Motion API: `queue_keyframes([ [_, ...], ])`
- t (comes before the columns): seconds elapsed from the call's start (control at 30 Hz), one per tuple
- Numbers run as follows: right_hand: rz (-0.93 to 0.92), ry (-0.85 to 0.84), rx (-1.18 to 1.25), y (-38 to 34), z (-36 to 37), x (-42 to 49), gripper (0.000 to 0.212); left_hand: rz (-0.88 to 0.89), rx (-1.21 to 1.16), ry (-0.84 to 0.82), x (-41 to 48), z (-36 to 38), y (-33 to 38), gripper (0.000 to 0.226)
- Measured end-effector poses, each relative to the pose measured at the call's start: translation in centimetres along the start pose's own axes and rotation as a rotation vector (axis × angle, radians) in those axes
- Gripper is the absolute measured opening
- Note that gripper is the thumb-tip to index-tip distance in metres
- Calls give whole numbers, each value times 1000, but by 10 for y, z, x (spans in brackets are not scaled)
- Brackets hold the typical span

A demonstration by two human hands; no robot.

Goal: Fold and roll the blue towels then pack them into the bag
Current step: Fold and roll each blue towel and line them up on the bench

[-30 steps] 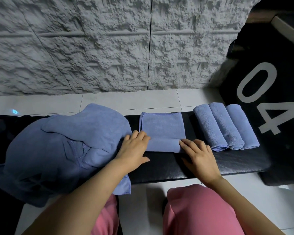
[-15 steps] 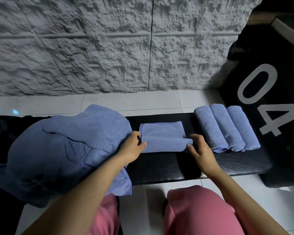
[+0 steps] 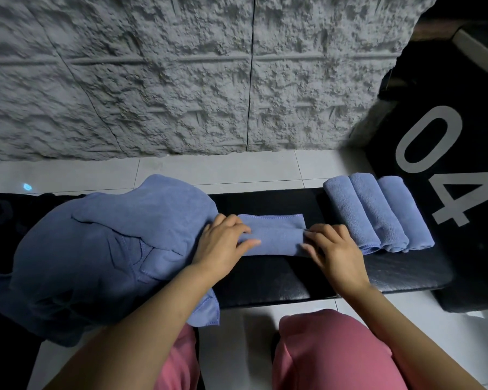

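The left hand (image 3: 223, 244) and right hand (image 3: 337, 256) curl their fingers round the ends of the half-rolled towel (image 3: 273, 237) on the counter (image 3: 279, 280), between the loose pile (image 3: 119, 243) and three finished rolls (image 3: 378, 212), so uneven pushing could skew the roll or let it spring loose.

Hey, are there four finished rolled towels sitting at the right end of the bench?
No, only three rolled towels lie side by side at that end of the bench.
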State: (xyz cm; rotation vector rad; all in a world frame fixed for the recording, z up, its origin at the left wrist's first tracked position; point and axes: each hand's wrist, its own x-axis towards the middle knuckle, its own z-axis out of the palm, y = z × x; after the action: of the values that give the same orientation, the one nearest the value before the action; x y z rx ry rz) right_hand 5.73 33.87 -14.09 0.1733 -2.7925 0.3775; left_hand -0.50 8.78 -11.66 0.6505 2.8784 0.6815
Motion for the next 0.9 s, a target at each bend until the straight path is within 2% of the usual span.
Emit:
queue_keyframes([
  [0.07, -3, -84, -28, 4, 4, -5, 46, -7, 53, -98, 0, 1, -1, 59],
  [0.13, 25, -171, -33, 6, 6, -7, 60, 2, 173, -161, -1, 4, -1, 67],
  [0.23, 90, -208, 18, 3, 5, -3, 61, -29, 201, -121, -1, 8, -1, 59],
  [0.3, 260, -250, 161, 1, 2, 2, 56, -67, 120, -92, -1, 4, 2, 53],
  [0.43, 419, -300, 414, 5, -1, 12, 47, -210, -46, -236, -1, 1, 5, 37],
  [0.53, 498, -236, 626, -1, -2, 27, 44, -296, -144, -283, 1, 7, 4, 34],
  [0.6, 510, -164, 675, -8, -3, 32, 46, -264, -83, -248, 4, 7, 9, 32],
  [0.7, 469, -69, 630, -12, -10, 29, 50, -184, -86, -198, 8, 5, 17, 30],
  [0.77, 453, 26, 513, -4, -21, 24, 48, -198, -127, -217, 10, 5, 22, 41],
  [0.83, 462, 87, 241, 10, -32, 19, 45, -231, -211, -216, 12, 6, 32, 59],
  [0.9, 504, 56, 2, 26, -40, 15, 44, -287, -306, -187, 17, 9, 49, 67],
])
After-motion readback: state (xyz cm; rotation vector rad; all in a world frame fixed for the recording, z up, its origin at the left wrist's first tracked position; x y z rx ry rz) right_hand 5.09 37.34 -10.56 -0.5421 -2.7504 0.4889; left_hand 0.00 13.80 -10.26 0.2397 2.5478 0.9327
